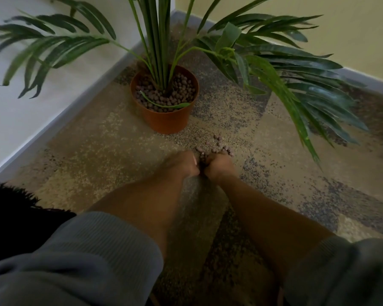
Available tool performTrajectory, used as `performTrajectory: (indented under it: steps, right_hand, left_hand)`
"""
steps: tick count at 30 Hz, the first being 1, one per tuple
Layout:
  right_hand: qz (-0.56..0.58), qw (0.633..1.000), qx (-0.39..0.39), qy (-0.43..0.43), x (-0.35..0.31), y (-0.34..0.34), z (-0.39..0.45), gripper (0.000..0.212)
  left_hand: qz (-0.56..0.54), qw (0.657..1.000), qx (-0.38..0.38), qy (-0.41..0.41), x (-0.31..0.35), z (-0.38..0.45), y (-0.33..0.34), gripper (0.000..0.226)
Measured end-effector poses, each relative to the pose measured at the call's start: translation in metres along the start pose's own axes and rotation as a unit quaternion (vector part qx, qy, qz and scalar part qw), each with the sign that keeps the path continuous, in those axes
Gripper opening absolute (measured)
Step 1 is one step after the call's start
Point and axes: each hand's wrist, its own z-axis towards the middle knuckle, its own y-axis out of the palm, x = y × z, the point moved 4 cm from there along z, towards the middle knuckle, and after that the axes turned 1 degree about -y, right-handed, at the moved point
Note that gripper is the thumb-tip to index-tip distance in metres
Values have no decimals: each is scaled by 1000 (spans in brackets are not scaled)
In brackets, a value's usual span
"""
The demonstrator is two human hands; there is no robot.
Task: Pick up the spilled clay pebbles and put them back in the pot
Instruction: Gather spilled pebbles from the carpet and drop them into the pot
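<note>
An orange plastic pot (167, 121) stands on the floor in the room's corner, filled with brown clay pebbles around a palm's stems. Several spilled pebbles (217, 144) lie scattered on the speckled floor just in front of the pot, to its right. My left hand (182, 163) and my right hand (219, 164) rest side by side on the floor at the near edge of that spill, both curled inward. Pebbles show between the two hands and under the right fingers. How many each hand holds is hidden.
Long palm fronds (296, 89) spread low to the right and to the left (42, 47) of the pot. A white wall with a grey skirting (53, 127) runs on the left, a yellow wall behind. A dark fringed cloth (13, 208) lies at the left.
</note>
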Motion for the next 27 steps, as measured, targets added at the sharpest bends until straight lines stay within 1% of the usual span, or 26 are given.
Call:
performTrajectory:
  steps: [2, 4, 6, 9, 11, 12, 14, 15, 16, 17, 18, 19, 20, 22, 24, 25, 27]
  right_hand:
    - [-11, 1000, -4, -11, -5, -4, -1, 15]
    - [-6, 1000, -5, -17, -9, -8, -1, 22]
    - [34, 999, -14, 16, -7, -11, 0, 26]
    - [159, 984, -14, 85, -1, -10, 6, 26]
    - [251, 959, -17, 128, 3, -6, 5, 26]
    - [273, 952, -20, 140, 3, -5, 3, 24]
    - [362, 915, -21, 175, 8, -3, 4, 16]
    - [431, 878, -20, 209, 9, -1, 5, 13]
    - [479, 849, -14, 224, 9, 1, 5, 9]
    - [496, 834, -27, 239, 9, 4, 6, 5]
    - [530, 805, -15, 266, 11, 4, 5, 5]
    - [561, 778, -15, 283, 12, 4, 6, 10]
    - [575, 765, -19, 289, 11, 3, 3, 13]
    - [613, 736, -31, 286, 8, -2, 3, 15]
    - [671, 686, -44, 278, 3, -6, 0, 19]
    - [692, 667, -52, 272, 0, -7, -1, 19]
    - [723, 640, -68, 252, -9, -9, 1, 14]
  left_hand:
    - [-1, 1000, 3, 3, -2, 1, 0, 23]
    - [-13, 1000, 7, 1, -4, 3, -1, 21]
    - [-47, 999, -6, -14, -6, 4, 0, 15]
    - [-171, 982, -35, -66, -10, 7, 4, 13]
    - [-271, 956, -60, -96, -11, 7, 7, 9]
    - [-324, 936, -80, -108, -11, 5, 8, 9]
    - [-404, 898, -117, -131, -11, 0, 9, 9]
    - [-428, 883, -130, -141, -12, -3, 10, 9]
    - [-450, 869, -142, -149, -12, -6, 10, 10]
    - [-473, 854, -151, -156, -12, -8, 11, 14]
    - [-494, 840, -155, -163, -12, -9, 12, 18]
    - [-508, 830, -153, -172, -12, -9, 13, 22]
    - [-520, 822, -148, -180, -13, -9, 13, 23]
    - [-551, 800, -139, -192, -16, -9, 12, 18]
    - [-591, 769, -138, -202, -19, -10, 9, 11]
    - [-616, 748, -135, -207, -21, -10, 8, 9]
    - [-682, 690, -125, -208, -22, -12, 3, 10]
